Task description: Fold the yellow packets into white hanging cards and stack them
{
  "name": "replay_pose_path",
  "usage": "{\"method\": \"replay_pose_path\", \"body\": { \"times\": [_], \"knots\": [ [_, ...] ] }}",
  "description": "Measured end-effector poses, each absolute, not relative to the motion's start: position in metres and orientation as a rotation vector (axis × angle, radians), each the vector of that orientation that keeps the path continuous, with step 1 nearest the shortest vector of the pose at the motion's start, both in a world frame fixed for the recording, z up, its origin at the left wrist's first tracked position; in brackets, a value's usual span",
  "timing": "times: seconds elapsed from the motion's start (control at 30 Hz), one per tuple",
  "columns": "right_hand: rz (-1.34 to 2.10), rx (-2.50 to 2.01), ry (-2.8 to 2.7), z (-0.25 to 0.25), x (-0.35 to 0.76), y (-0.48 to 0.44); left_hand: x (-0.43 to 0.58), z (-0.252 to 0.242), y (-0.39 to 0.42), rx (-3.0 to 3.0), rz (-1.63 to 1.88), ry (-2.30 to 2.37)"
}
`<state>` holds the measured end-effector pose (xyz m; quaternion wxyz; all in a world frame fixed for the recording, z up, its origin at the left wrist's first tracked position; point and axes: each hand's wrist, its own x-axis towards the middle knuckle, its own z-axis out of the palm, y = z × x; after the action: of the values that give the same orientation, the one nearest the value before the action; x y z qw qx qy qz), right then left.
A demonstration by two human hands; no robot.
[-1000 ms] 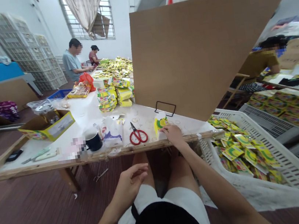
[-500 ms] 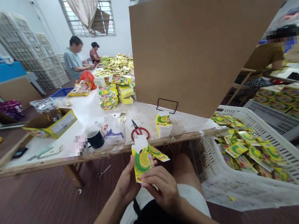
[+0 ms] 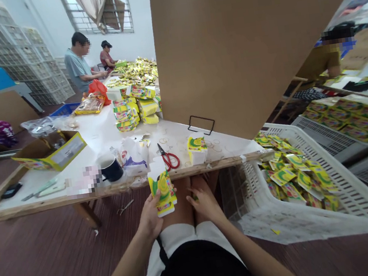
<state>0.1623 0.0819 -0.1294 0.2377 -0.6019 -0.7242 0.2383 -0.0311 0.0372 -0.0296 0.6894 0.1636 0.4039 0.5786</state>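
Observation:
My left hand is closed around a small yellow printed carton just off the table's front edge. A white flap sticks up from the carton's top, and its lower end points toward my lap. To the right, apart from the carton, my right hand hovers over my legs with its fingers spread. A tiny greenish patch shows by those fingertips, too small to make out. On the table beyond are red-handled scissors and a stack of yellow-and-white cartons.
A white plastic crate of yellow packets stands at my right. A large cardboard sheet rises over the table. A dark mug and open carton box sit left. Co-workers work farther off.
My right hand has let go of the carton and moved right, over my legs. My left hand has shifted left with the carton, now tilted. The whole view has shifted slightly.

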Motion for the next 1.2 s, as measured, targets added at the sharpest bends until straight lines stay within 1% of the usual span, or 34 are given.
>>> {"method": "replay_pose_path", "body": {
  "times": [0.13, 0.23, 0.37, 0.5, 0.57, 0.63, 0.73, 0.8, 0.87, 0.93, 1.0, 1.2],
  "knots": [
    [0.766, -1.83, -1.985, -0.13, 0.169, 0.084, -0.03, -0.022, 0.035, 0.378, 1.267, 0.925],
    [0.887, -1.883, -1.997, -0.114, 0.186, 0.078, -0.03, -0.015, 0.033, 0.388, 1.261, 0.922],
    [1.013, -1.668, -2.052, -0.067, 0.202, 0.075, -0.035, -0.007, 0.029, 0.379, 1.287, 0.937],
    [1.088, -1.43, -1.701, -0.026, 0.185, 0.1, -0.045, 0.002, 0.024, 0.438, 1.365, 0.935],
    [1.057, -1.432, -1.541, -0.021, 0.166, 0.117, -0.048, 0.007, 0.02, 0.491, 1.371, 0.905],
    [0.971, -1.484, -1.507, -0.021, 0.147, 0.125, -0.049, 0.01, 0.017, 0.509, 1.367, 0.863],
    [0.704, -1.505, -1.498, -0.02, 0.129, 0.112, -0.044, 0.008, 0.014, 0.496, 1.342, 0.815],
    [0.519, -1.388, -1.585, -0.014, 0.124, 0.091, -0.039, 0.003, 0.014, 0.47, 1.317, 0.829],
    [0.407, -1.207, -1.765, -0.004, 0.122, 0.068, -0.032, -0.001, 0.014, 0.426, 1.3, 0.839],
    [0.359, -1.079, -1.943, 0.005, 0.121, 0.051, -0.026, -0.003, 0.013, 0.36, 1.262, 0.816],
    [0.33, -1.054, -2.045, 0.009, 0.119, 0.043, -0.023, -0.001, 0.011, 0.287, 1.175, 0.769],
    [0.396, -1.076, -2.014, 0.005, 0.122, 0.039, -0.027, 0.008, 0.008, 0.2, 1.056, 0.691]
  ]
}}
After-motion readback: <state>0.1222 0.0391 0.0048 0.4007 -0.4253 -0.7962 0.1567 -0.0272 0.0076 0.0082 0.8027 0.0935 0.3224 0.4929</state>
